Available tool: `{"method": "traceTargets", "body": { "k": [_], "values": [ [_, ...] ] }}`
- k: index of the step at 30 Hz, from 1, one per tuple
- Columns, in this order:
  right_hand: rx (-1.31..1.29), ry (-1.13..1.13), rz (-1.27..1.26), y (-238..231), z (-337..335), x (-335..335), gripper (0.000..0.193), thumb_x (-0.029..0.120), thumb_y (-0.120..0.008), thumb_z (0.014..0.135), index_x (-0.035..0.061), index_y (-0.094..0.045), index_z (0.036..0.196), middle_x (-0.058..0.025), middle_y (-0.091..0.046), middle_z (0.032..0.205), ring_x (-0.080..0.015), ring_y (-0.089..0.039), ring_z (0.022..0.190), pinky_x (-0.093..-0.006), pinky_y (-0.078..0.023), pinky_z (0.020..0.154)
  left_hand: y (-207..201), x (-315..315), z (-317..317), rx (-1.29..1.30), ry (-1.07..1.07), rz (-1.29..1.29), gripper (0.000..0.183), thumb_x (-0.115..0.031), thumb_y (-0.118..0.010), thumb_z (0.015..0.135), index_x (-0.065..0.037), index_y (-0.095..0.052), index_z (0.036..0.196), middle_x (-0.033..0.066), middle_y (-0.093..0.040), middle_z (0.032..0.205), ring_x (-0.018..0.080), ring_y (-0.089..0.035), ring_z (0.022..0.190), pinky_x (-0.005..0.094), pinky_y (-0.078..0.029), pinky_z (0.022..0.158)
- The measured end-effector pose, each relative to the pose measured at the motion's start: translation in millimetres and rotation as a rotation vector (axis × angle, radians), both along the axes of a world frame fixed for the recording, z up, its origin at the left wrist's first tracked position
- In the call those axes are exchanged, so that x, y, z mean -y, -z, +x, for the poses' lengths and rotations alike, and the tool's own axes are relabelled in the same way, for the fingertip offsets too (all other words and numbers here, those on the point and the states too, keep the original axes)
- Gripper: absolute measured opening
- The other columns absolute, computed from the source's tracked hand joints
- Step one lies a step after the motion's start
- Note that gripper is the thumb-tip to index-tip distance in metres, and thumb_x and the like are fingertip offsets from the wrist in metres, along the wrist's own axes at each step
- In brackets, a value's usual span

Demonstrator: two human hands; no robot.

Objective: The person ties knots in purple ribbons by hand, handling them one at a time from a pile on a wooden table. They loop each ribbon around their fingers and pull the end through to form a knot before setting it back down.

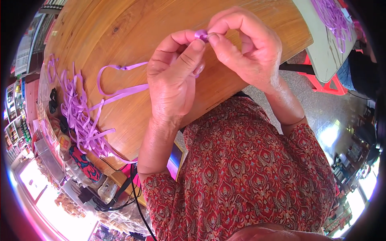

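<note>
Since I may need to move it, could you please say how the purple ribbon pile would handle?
The ribbon pile is probably floppy, given its loose bends; likely light, looking thin and flat; and perhaps apt to snag, since it lies tangled.

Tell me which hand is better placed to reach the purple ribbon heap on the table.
Left, most likely: the left hand is nearer the purple ribbon heap, and strands run from there toward it. The right hand sits farther across; both pinch ribbon.
</note>
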State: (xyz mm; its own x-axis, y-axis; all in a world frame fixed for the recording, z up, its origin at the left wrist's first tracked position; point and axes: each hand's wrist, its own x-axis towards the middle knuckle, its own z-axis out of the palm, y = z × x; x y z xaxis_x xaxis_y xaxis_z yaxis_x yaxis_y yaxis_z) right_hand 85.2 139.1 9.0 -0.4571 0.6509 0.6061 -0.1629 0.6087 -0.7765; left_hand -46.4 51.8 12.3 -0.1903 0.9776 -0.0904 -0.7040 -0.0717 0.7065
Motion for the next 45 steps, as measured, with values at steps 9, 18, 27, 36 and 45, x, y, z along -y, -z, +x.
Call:
{"method": "traceTargets", "body": {
  "k": [9,18,27,36,45],
  "values": [
    [0.038,-0.1,-0.339,2.2,8.8,1.9,0.008,-0.005,-0.058,0.084,-0.0029,-0.056,0.092,-0.0063,-0.057,0.091,-0.0113,-0.054,0.087,-0.0242,-0.044,0.078,-9.0,-1.2,12.8,-0.438,-0.17,-0.067,0.017,-0.004,-0.061,0.086,0.002,-0.061,0.102,0.0026,-0.061,0.085,0.0047,-0.043,0.059,0.018,-0.033,0.05],
    [-0.064,-0.125,-0.473,3.6,9.2,1.3,0.009,-0.004,-0.057,0.086,-0.002,-0.057,0.094,-0.0053,-0.059,0.093,-0.0095,-0.056,0.085,-0.0224,-0.046,0.076,-8.0,1.2,8.6,-0.322,-0.135,-0.133,0.01,-0.002,-0.066,0.083,-0.001,-0.066,0.093,-0.0034,-0.061,0.082,0.0019,-0.048,0.07,0.0157,-0.037,0.062],
    [-0.041,-0.078,-0.461,2.9,14.2,-0.7,0.01,-0.004,-0.057,0.086,-0.0017,-0.058,0.096,-0.0045,-0.06,0.094,-0.0094,-0.056,0.088,-0.0222,-0.045,0.08,-8.8,-1.4,11.7,-0.406,-0.181,-0.135,0.013,-0.009,-0.063,0.085,0.001,-0.062,0.093,-0.004,-0.048,0.061,0.0045,-0.034,0.05,0.0207,-0.024,0.045],
    [-0.066,-0.05,0.008,-7.8,12.5,-8.9,0.02,0.008,-0.071,0.077,0.0026,-0.064,0.095,-0.0046,-0.063,0.088,-0.0125,-0.059,0.078,-0.0258,-0.048,0.07,-6.5,0.9,9.5,-0.367,-0.152,-0.14,0.01,-0.007,-0.064,0.085,0.0,-0.064,0.092,-0.0038,-0.054,0.07,0.0019,-0.039,0.057,0.0177,-0.027,0.049],
    [0.312,0.025,0.386,-31.5,31.5,-12.9,0.02,0.006,-0.071,0.073,0.0059,-0.065,0.092,-0.0052,-0.061,0.084,-0.0212,-0.06,0.076,-0.0303,-0.047,0.066,-8.4,3.3,11.8,-0.466,-0.155,-0.097,0.009,-0.004,-0.064,0.084,0.001,-0.064,0.091,-0.0018,-0.058,0.072,0.0032,-0.044,0.061,0.0177,-0.034,0.055]
  ]
}}
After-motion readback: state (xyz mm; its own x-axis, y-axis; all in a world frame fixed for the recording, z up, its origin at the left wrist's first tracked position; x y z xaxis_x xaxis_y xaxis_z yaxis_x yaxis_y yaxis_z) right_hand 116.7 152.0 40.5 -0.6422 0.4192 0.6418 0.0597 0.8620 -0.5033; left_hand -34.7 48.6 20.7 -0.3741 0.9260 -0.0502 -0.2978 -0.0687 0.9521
